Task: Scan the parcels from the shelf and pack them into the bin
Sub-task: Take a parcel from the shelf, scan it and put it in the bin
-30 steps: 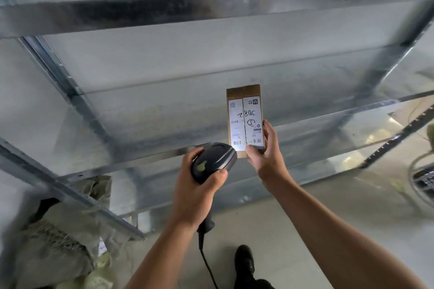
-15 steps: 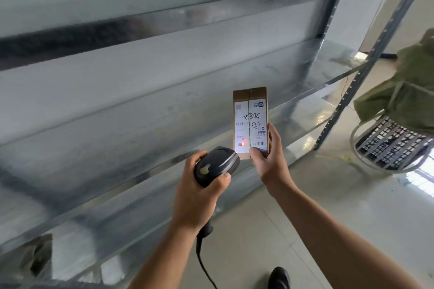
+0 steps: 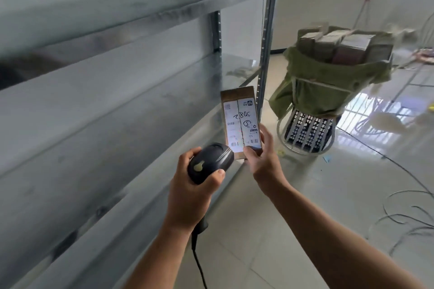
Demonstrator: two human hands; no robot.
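1. Two hands, lower centre of the frame: left hand (image 3: 187, 195) and right hand (image 3: 263, 159).
2. One black scanner (image 3: 210, 163), gripped by the left hand, with one cable (image 3: 199, 265) hanging below.
3. One cardboard parcel (image 3: 240, 119), centre of the frame, pinched upright in the right hand.
4. One wire bin (image 3: 307, 134), right of centre, lined with one green sack (image 3: 328, 82).
5. At least four boxes (image 3: 352, 42) in the sack's mouth; exact count lost to blur.
6. One metal shelf unit (image 3: 117, 91) across the left half: three shelf boards, two perforated uprights (image 3: 267, 42).
7. Several loose wires (image 3: 404, 223) at far right, too tangled to count.
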